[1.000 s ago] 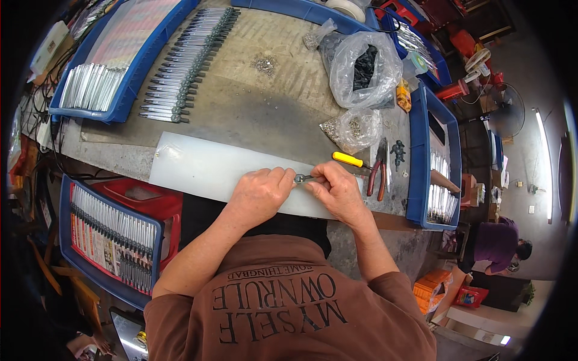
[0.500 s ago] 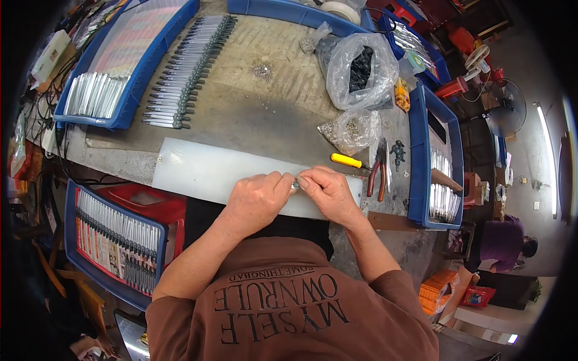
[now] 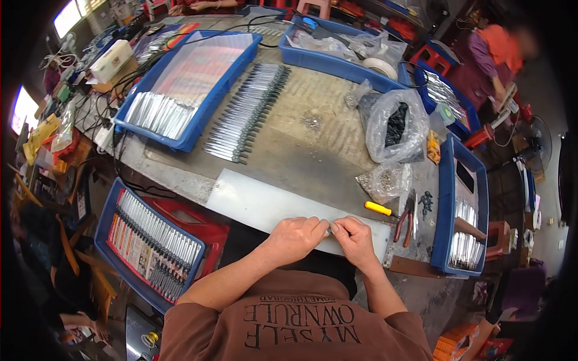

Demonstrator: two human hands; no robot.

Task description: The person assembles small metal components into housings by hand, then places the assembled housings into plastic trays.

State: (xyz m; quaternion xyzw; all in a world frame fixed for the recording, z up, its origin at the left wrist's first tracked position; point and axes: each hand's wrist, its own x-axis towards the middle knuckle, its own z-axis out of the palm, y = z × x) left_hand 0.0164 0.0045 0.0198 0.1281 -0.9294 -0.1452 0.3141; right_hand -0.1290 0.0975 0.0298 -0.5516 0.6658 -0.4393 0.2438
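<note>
My left hand (image 3: pixel 296 242) and my right hand (image 3: pixel 356 242) meet over the front edge of a long white board (image 3: pixel 259 202). The fingertips of both are pinched together around something small with a slight glint, mostly hidden by the fingers. Beyond the board, to the right, a yellow-handled screwdriver (image 3: pixel 378 208) lies beside red-handled pliers (image 3: pixel 404 228). A clear bag of small metal parts (image 3: pixel 385 182) rests just behind the screwdriver. Farther back stands an open clear bag (image 3: pixel 378 141) with black pieces inside. A long row of slim silver pen-like sticks with dark ends (image 3: pixel 250 111) lies left of centre.
Blue trays of silver sticks stand at back left (image 3: pixel 185 144), on the right (image 3: pixel 442 207) and low at left (image 3: pixel 108 210). Another blue tray (image 3: pixel 325 67) with bags sits at the far edge. Small loose parts (image 3: pixel 312 122) are scattered mid-table. A co-worker (image 3: pixel 490 54) is at far right.
The whole view has shifted, so table and hands appear lower and farther right. Both hands keep their pinch over the white board. A co-worker at far right has come into view.
</note>
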